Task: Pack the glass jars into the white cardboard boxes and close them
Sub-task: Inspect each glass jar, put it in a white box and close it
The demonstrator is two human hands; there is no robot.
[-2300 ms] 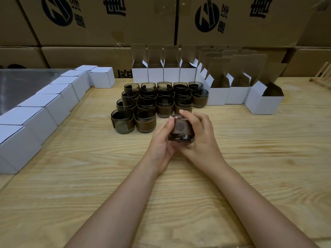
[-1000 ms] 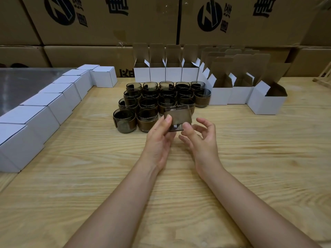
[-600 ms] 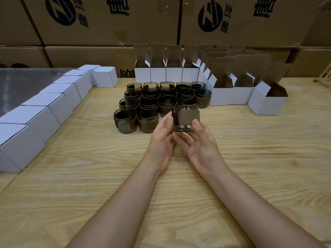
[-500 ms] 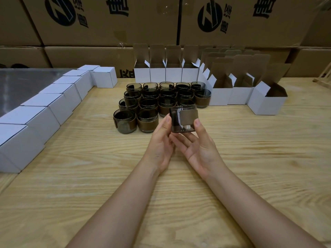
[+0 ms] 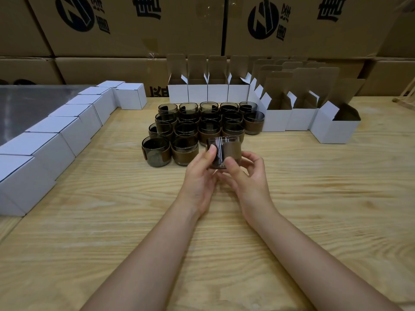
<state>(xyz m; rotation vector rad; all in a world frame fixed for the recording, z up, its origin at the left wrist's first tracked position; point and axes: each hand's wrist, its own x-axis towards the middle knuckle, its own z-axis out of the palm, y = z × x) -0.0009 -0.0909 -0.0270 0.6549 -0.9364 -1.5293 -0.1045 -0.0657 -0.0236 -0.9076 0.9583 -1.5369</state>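
Observation:
I hold one dark glass jar [image 5: 226,150] with a brown band just above the wooden table, in front of the cluster of several similar jars [image 5: 202,125]. My left hand [image 5: 199,178] pinches its left side with the thumb on the rim. My right hand [image 5: 247,176] grips its front and underside with thumb and fingers. Open white cardboard boxes [image 5: 334,129] with raised flaps stand behind and to the right of the jars. Closed white boxes [image 5: 58,140] line the left side.
Large brown cartons [image 5: 134,25] are stacked as a wall behind the table. A grey metal surface [image 5: 29,99] lies at far left. The wooden table [image 5: 314,209] spreads bare around my forearms. A wooden rack edge [image 5: 404,95] shows at far right.
The jar has been turned over between my hands across the earlier frames. My right hand let go for a moment, then cupped it from below and now grips its front again.

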